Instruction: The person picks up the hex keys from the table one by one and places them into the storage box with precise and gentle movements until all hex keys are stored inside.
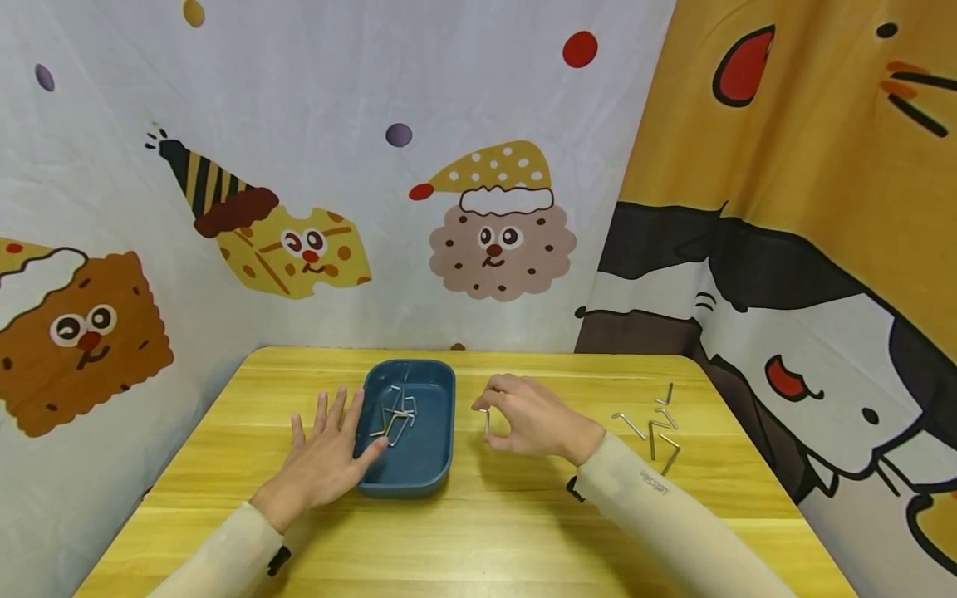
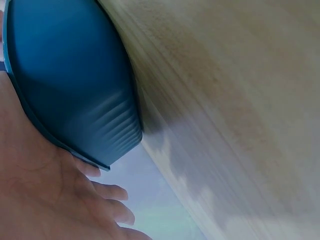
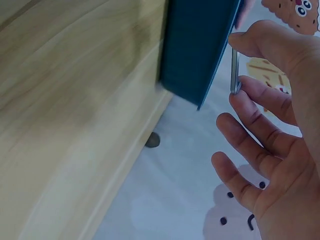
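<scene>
Between thumb and fingertips my right hand (image 1: 534,418) pinches a small silver hex key (image 1: 488,422), held just right of a blue tray (image 1: 443,477). The right wrist view shows the hex key (image 3: 235,71) spanning from the thumb to the fingertips, the other fingers loosely bent. My left hand (image 1: 326,455) lies along the tray's left side with fingers straight and spread, the thumb over the rim. In the left wrist view, that palm (image 2: 37,185) is against the tray's edge. Several hex keys (image 1: 399,415) lie in a loose pile inside the tray.
On the right part of the wooden table (image 1: 516,531) lie several more L-shaped hex keys (image 1: 652,440). A cloth with cartoon prints (image 1: 321,100) hangs behind the table's back edge, and an orange printed cloth (image 1: 815,158) hangs on the right.
</scene>
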A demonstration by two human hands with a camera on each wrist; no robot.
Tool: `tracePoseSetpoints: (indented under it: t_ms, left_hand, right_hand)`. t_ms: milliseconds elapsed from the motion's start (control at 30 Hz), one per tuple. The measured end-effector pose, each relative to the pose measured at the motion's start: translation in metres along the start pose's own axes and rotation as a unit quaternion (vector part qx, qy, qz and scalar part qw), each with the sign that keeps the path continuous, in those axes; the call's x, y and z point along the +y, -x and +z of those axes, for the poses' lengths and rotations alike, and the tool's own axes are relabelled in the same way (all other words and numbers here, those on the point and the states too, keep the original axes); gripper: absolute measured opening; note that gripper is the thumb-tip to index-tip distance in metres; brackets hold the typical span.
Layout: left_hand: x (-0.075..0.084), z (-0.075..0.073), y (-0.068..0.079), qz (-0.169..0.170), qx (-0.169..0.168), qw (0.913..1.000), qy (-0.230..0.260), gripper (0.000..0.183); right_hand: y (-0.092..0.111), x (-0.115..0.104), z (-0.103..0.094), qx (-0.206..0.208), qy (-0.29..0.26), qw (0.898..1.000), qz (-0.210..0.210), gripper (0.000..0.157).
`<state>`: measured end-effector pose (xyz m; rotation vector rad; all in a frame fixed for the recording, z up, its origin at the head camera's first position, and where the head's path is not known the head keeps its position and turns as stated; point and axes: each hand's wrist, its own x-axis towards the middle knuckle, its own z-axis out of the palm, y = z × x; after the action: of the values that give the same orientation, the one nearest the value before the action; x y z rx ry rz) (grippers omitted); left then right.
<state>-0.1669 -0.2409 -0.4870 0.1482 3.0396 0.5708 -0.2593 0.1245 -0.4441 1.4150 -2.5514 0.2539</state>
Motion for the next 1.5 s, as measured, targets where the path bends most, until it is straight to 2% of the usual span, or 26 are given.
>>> tracePoseSetpoints:
  t_ms: [167,467,933,1500]
  left_hand:
    - [0.001,0.0,0.0,0.001,-0.002,1.0,0.003,0.103]
    - [0.002,-0.001,-0.001,0.002,-0.001,1.0,0.002,0.103]
    - [0.001,-0.001,-0.001,-0.004,-0.005,1.0,-0.002,0.104]
    - [0.001,-0.001,-0.001,-0.003,-0.009,0.9999,-0.005,0.107]
  right_hand:
    - [-0.01,-0.008,-0.002,-0.003,0.014,1.0,-0.015,0.043]
    - [-0.024,-0.02,-0.004,-0.011,0.006,0.999,-0.033,0.042]
    - [-0.048,-0.04,-0.008,-0.048,0.017,0.997,-0.058,0.045]
    - [-0.085,-0.055,0.0,-0.096,0.044,0.99,-0.091,0.048]
